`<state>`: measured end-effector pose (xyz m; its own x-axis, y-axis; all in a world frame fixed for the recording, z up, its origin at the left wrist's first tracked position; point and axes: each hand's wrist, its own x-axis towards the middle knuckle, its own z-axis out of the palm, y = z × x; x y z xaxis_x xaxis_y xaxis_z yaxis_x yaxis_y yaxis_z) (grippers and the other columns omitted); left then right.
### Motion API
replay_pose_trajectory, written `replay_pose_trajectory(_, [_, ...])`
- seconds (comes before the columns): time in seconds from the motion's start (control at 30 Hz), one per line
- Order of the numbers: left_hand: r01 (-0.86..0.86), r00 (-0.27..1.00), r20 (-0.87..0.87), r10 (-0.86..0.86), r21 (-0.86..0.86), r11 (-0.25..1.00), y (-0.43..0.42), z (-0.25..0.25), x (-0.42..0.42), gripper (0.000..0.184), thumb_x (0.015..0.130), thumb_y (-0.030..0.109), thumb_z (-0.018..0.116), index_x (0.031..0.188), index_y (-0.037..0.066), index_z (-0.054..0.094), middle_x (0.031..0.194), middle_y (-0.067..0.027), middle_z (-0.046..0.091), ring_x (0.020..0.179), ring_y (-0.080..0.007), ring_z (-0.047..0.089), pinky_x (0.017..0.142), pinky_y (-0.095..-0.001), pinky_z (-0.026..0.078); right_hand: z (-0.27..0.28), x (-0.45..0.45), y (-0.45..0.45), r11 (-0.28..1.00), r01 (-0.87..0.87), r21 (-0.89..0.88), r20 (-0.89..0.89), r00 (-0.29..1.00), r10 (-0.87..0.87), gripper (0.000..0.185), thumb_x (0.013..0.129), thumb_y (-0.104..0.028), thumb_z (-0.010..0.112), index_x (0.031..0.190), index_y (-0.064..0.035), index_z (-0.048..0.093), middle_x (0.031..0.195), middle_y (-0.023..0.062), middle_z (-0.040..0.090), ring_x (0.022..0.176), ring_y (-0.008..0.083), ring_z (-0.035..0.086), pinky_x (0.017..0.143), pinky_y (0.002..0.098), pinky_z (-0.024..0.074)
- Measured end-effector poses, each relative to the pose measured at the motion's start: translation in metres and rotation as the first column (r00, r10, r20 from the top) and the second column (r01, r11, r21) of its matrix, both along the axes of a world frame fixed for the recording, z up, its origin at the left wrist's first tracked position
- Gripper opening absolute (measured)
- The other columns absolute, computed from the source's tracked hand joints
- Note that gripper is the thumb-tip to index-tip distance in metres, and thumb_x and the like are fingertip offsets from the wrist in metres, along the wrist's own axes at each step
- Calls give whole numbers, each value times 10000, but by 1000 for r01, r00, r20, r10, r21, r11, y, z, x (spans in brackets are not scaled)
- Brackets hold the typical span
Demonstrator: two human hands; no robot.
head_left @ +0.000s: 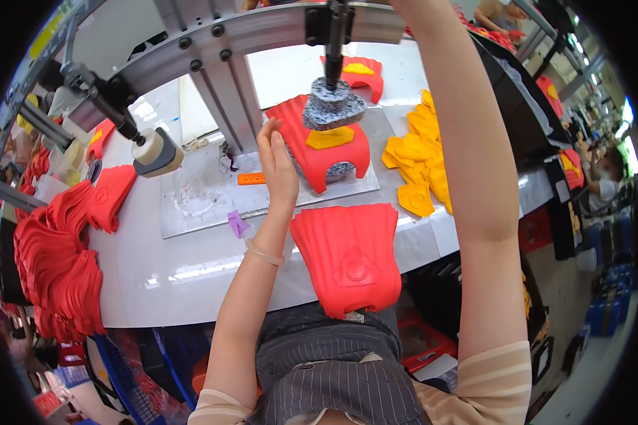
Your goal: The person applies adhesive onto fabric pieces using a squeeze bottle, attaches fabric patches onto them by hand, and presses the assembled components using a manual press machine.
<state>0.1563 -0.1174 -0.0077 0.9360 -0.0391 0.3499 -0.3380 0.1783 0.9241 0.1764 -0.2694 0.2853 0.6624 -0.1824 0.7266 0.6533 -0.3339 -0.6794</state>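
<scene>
My left hand [279,166] stands with its fingers stretched upward at the left side of a red moulded piece [294,117] and grips nothing. It is too close to that piece to tell whether they touch. The red piece arches over a speckled form, with a yellow patch [331,138] on top. Just above the patch hangs a speckled press pad [332,106] on a black rod. My right arm [475,156] reaches up past the top edge, hiding the hand. Nearer my body, another red moulded piece [346,258] with a raised emblem lies at the table's front edge.
Yellow patches [418,152] are heaped right of the metal base plate [205,202]. Red pieces [53,255] are stacked at the left. A second pad [157,152] hangs from the metal frame [223,92]. Another patched red piece [372,78] lies behind. People work in the background.
</scene>
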Motion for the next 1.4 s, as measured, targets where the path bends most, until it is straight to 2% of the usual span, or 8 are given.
replay_pose_trajectory(0.17, [-34, 965, 259, -34, 252, 967, 4, 18, 26, 691, 992, 511, 119, 1399, -1, 341, 1292, -148, 509, 1323, -233, 320, 1111, -387, 175, -57, -69, 25, 818, 498, -287, 647, 731, -218, 385, 862, -235, 656, 1123, 12, 517, 982, 93, 655, 958, 196, 571, 794, 280, 436])
replay_pose_trajectory(0.4, [252, 968, -45, -248, 184, 950, -13, 22, 34, 815, 948, 600, 41, 1361, -13, 384, 1272, -90, 581, 1361, -244, 294, 1109, -494, -52, -92, -92, 11, 570, 522, -634, 594, 801, -73, 450, 773, -463, 679, 969, -58, 665, 1075, 105, 668, 1097, 288, 588, 939, 370, 410])
replay_pose_trajectory(0.53, [279, 959, -100, -265, 186, 942, -8, 19, 37, 810, 948, 599, 46, 1263, 41, 543, 1295, -107, 557, 1343, -250, 327, 1111, -506, -21, -135, -76, 7, 743, 286, -604, 468, 883, 41, 221, 797, -246, 733, 874, -75, 616, 1129, 120, 651, 1195, 314, 515, 984, 375, 380])
replay_pose_trajectory(0.7, [92, 991, 77, -105, 155, 984, 2, 5, 15, 532, 1018, 386, 246, 1146, 8, 598, 1230, -155, 556, 1224, -252, 452, 1060, -340, 285, -164, -51, 4, 590, 560, -581, 644, 760, -87, 274, 791, -95, 709, 1008, -51, 548, 1153, 142, 584, 1099, 260, 533, 877, 349, 426])
replay_pose_trajectory(0.87, [124, 982, -148, -113, 67, 990, 50, -6, -89, 175, 909, 66, 552, 1071, -1, 546, 1054, -102, 620, 1016, -157, 562, 892, -290, 427, -228, -125, -19, 748, 392, -535, 260, 919, -296, 428, 757, -36, 714, 1146, -33, 535, 1183, 131, 559, 1101, 279, 523, 931, 363, 407])
replay_pose_trajectory(1.07, [275, 961, -156, -228, 453, 848, 96, -13, -205, 635, 583, 183, 874, 1077, 47, 500, 1031, -107, 510, 926, -230, 525, 770, -302, 444, -291, -264, -34, 725, 401, -559, -307, 713, -631, 232, 782, 12, 670, 996, -7, 584, 1108, 145, 576, 1019, 266, 552, 891, 335, 420])
replay_pose_trajectory(1.17, [304, 948, -254, -193, 540, 784, 88, -13, -225, 693, 570, 164, 881, 1127, 48, 485, 1075, -125, 487, 959, -240, 513, 764, -315, 448, -320, -313, -28, 824, 530, -200, -590, 607, -533, 157, 815, 27, 631, 958, 1, 571, 1021, 123, 588, 940, 218, 568, 846, 294, 430])
replay_pose_trajectory(1.4, [237, 964, -202, -174, 348, 907, 85, -2, -238, 681, 663, 42, 798, 1234, 8, 428, 1063, -123, 531, 915, -203, 554, 788, -307, 465, -343, -338, -88, 566, 816, -121, -482, 450, -752, 238, 900, -75, 614, 1091, -11, 489, 1046, 76, 541, 950, 140, 512, 853, 264, 424])
